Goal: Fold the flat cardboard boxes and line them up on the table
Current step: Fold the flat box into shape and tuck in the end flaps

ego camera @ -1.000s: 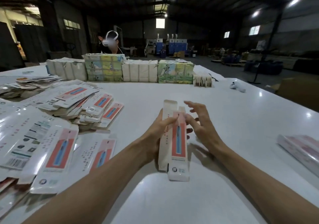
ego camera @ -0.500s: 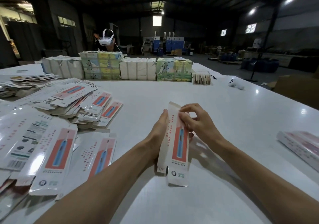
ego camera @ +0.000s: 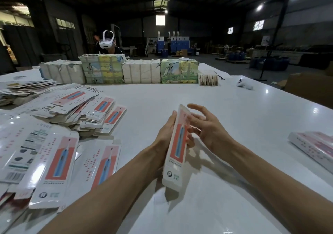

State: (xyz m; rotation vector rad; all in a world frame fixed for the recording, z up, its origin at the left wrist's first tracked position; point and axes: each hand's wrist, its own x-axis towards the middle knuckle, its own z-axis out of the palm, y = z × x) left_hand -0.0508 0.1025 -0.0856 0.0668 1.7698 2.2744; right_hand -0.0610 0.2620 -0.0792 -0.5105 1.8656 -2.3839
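Left hand (ego camera: 164,137) was curled round the part-formed box (ego camera: 177,143); the right hand (ego camera: 207,128) was held open beside its top, where flap tucking was judged next.

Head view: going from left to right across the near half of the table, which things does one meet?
flat boxes → left hand → box held upright → right hand → folded boxes at the right edge
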